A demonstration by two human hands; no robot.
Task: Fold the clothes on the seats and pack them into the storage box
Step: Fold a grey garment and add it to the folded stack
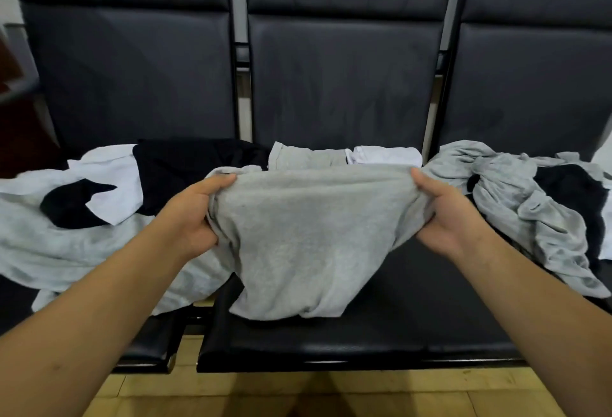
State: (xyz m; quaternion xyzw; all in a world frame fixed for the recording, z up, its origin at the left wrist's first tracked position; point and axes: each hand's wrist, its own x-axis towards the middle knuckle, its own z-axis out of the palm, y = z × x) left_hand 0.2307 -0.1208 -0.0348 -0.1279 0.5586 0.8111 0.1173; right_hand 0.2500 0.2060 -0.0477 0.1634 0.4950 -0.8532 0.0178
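A grey garment [304, 237] is stretched above the middle seat [381, 334]. My left hand [195, 214] grips its left edge and my right hand [450, 214] grips its right edge, thumbs on top. The cloth sags between them and its lower end drapes onto the seat. On the left seat lies a pile of light grey cloth [66, 251], white cloth [112, 178] and black cloth [192, 165]. The right seat holds a crumpled grey garment [530, 204] over a black one [573, 191]. No storage box shows.
Folded grey [304, 158] and white [387, 155] pieces lie at the back of the middle seat. Dark padded backrests [341, 78] rise behind the row, with metal posts [240, 52] between the seats. Tan tiled floor [298, 393] runs below the seat fronts.
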